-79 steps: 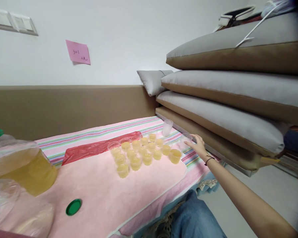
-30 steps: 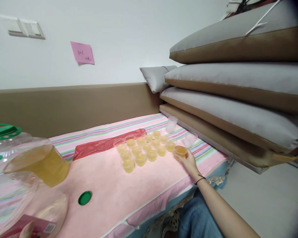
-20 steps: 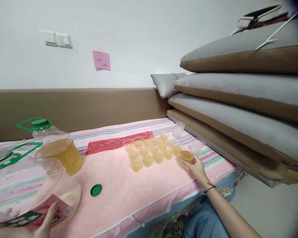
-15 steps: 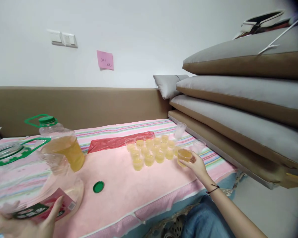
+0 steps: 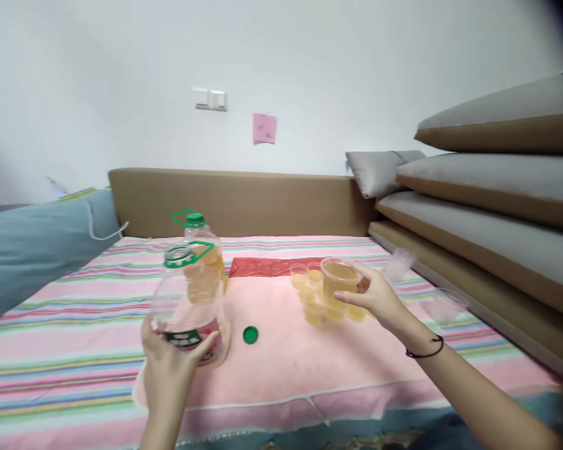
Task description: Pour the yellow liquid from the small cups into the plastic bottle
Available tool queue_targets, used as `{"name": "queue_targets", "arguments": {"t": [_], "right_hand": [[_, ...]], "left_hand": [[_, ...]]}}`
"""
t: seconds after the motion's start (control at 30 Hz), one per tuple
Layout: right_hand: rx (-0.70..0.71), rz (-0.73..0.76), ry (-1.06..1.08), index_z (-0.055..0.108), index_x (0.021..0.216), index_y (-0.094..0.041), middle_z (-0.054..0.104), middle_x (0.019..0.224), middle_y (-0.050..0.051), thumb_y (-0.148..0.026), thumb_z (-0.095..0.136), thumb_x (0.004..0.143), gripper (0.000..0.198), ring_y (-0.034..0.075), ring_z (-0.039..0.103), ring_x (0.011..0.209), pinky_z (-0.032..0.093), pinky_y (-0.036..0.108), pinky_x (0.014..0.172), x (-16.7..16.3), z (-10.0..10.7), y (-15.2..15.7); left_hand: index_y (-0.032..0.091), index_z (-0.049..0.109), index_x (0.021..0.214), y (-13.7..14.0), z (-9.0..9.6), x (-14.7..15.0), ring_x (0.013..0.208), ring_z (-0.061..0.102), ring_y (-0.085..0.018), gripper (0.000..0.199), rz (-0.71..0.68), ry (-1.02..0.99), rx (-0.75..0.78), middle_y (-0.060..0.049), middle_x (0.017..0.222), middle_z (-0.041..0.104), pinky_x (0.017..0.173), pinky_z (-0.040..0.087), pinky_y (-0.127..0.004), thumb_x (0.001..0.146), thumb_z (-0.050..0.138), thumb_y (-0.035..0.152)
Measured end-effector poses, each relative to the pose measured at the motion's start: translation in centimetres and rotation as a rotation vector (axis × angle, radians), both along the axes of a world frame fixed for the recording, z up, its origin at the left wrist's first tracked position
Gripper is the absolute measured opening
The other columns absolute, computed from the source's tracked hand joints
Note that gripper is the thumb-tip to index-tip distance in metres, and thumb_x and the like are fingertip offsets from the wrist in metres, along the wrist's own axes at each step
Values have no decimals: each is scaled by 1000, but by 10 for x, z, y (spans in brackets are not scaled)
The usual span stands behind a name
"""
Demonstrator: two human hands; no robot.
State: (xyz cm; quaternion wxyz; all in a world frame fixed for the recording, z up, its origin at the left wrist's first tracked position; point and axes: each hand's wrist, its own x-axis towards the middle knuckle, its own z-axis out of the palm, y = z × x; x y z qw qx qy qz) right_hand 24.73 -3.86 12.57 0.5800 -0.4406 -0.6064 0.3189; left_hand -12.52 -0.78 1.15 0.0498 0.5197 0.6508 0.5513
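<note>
My left hand (image 5: 166, 359) is wrapped round the lower part of a big clear plastic bottle (image 5: 171, 309), which stands upright and uncapped with a green ring and handle at its neck. Between the fingers of my right hand (image 5: 380, 300) is a clear plastic cup (image 5: 338, 290) of yellow drink, raised in front of several other filled cups (image 5: 314, 311) and partly hiding them. A loose green cap (image 5: 250, 335) lies on the pink cloth right of the bottle. Behind, a second bottle (image 5: 205, 234) with its green cap on is partly covered by the first.
A red plastic sheet (image 5: 263, 267) lies behind the cups. Farther right are a stack of clear cups (image 5: 401, 264) and another blurred clear cup (image 5: 445, 305). Stacked grey and brown cushions (image 5: 488, 181) rise on the right; a blue cushion (image 5: 42, 244) borders the left.
My view has swung left. The cup in my right hand has moved leftward across the filled cups. The bottle, leaning in view before, now looks upright, and my left hand has closed round it.
</note>
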Motion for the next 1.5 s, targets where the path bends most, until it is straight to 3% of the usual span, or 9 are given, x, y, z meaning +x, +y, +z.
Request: {"name": "queue_targets", "arguments": {"t": [0.13,0.27,0.47,0.63,0.97,1.33,1.5], "right_hand": [[-18,121,-18,71,111,-25,75,116,7,-35,89,63,52,31,69,110,58,45,95,-49,22,17],[-16,244,7,70,115,-27,72,123,7,-33,89,64,55,31,66,117,55,44,99,-90,36,41],[-24,387,8,70,116,-28,73,123,5,-34,90,65,55,28,67,115,57,38,93,-137,50,80],[-41,445,-10,71,115,-26,74,120,6,-32,92,61,58,28,67,114,56,40,96,-159,67,101],[-61,452,-62,72,112,-24,74,119,7,-35,92,60,57,29,66,116,54,43,98,-174,80,106],[-10,461,-48,71,116,-25,72,123,7,-35,90,64,57,29,65,118,56,40,94,-170,91,108],[-14,457,-55,71,114,-23,73,120,8,-35,91,62,57,29,65,116,55,40,94,-167,95,110]], "left_hand": [[15,32,146,-6,4,0,125,49,-40,113,31,54,-58,-16,125,51,107,46,-59,55,85,57],[17,33,145,-9,-7,0,128,50,-38,110,-19,-28,63,-16,129,51,108,46,-57,55,87,49],[27,20,150,-16,-12,4,136,47,-34,112,-88,-165,-93,-15,149,44,103,51,-48,60,86,40],[30,19,150,-18,-17,10,139,44,-32,113,-54,-161,-59,-11,152,43,109,46,-47,60,87,31],[30,16,152,-10,-33,12,136,47,-35,122,-10,-149,-27,-13,149,46,108,47,-51,54,90,35],[22,19,151,-16,-17,19,128,55,-36,113,45,-73,14,-18,143,50,101,52,-49,59,83,36],[21,21,150,-16,-16,17,129,53,-34,109,-12,-112,34,-17,140,51,104,50,-49,60,81,34]]}}
